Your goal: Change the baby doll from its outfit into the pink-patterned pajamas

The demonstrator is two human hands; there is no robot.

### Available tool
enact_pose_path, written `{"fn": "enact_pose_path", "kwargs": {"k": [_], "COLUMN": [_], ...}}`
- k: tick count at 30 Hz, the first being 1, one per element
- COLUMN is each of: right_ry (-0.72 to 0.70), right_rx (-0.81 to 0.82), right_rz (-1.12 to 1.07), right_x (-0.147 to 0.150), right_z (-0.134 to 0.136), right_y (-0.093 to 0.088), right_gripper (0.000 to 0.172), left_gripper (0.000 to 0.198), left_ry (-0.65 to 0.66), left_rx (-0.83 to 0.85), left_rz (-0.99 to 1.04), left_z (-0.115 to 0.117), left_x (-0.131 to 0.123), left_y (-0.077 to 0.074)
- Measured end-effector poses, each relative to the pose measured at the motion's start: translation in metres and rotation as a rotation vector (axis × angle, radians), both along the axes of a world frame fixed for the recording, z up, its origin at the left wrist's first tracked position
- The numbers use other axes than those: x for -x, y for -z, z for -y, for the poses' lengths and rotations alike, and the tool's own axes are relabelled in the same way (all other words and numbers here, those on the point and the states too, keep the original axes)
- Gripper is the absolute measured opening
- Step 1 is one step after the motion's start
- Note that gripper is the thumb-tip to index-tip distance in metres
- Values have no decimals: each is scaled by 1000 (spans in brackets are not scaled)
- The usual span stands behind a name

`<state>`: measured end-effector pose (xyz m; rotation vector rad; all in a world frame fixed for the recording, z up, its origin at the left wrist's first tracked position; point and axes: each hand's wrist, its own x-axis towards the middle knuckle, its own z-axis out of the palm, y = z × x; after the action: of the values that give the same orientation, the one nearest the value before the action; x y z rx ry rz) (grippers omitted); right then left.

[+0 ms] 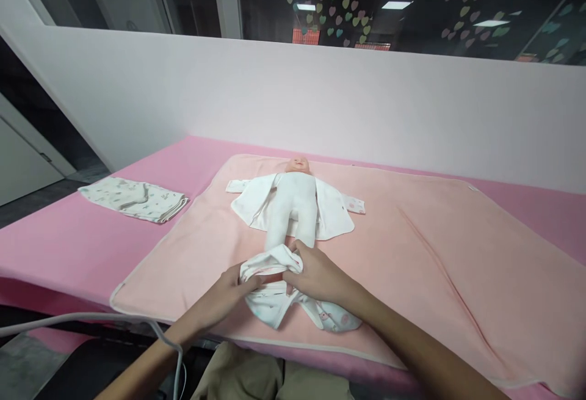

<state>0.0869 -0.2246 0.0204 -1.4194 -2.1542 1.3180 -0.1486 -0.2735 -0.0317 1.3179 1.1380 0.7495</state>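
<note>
A baby doll point(293, 200) with a white cloth body lies on its back on a peach blanket point(434, 253), its head toward the wall. An open white jacket point(333, 207) is spread under it. At the doll's feet both hands grip a bunched pair of white printed baby trousers point(279, 305). My left hand point(225, 296) holds the left side of the bunched waistband with closed fingers. My right hand point(315, 275) pinches the right side of it. The trouser legs trail toward me on the blanket.
A folded printed cloth point(135, 198) lies on the pink mattress point(68, 235) at the left. A low white wall point(320, 101) runs behind the mattress. A white cable point(91, 317) crosses the near left edge, over my left wrist.
</note>
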Motion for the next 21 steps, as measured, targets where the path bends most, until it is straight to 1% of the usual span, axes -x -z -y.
{"fn": "enact_pose_path", "kwargs": {"k": [2, 4, 5, 8, 9, 11, 13, 14, 15, 17, 18, 19, 21], "right_ry": [12, 12, 2, -95, -127, -150, -136, -136, -144, -163, -167, -178, -204], "right_rx": [-54, -104, -129, -162, -157, -173, -217, -245, -281, -337, -332, -290, -115], "right_rz": [70, 134, 160, 157, 121, -5, -141, -192, -230, -275, -304, -341, -445], "right_x": [6, 11, 13, 17, 17, 14, 8, 5, 1, -8, -13, -18, -29], "right_z": [-4, -7, -9, -8, -8, -8, -12, -16, -21, -33, -40, -47, -59], "right_y": [10, 13, 14, 13, 13, 14, 15, 15, 15, 15, 15, 16, 21], "right_gripper": [42, 43, 39, 19, 16, 17, 16, 16, 15, 16, 18, 23, 38], "left_gripper": [54, 54, 55, 58, 59, 57, 49, 45, 41, 36, 35, 32, 30], "left_ry": [-91, -170, -183, -172, -167, -157, -120, -101, -93, -93, -89, -74, -13], "left_rx": [-48, -82, -98, -143, -161, -212, -303, -357, -410, -496, -524, -540, -553], "left_rz": [-176, -360, -429, -548, -537, -402, -219, -162, -149, -220, -274, -327, -422], "left_z": [6, 8, 9, 6, 4, -3, -14, -20, -27, -41, -48, -53, -60], "left_x": [0, -3, -5, -11, -13, -13, -10, -7, -4, 5, 9, 13, 18], "left_y": [13, 20, 22, 23, 22, 19, 13, 10, 6, 0, -3, -6, -13]}}
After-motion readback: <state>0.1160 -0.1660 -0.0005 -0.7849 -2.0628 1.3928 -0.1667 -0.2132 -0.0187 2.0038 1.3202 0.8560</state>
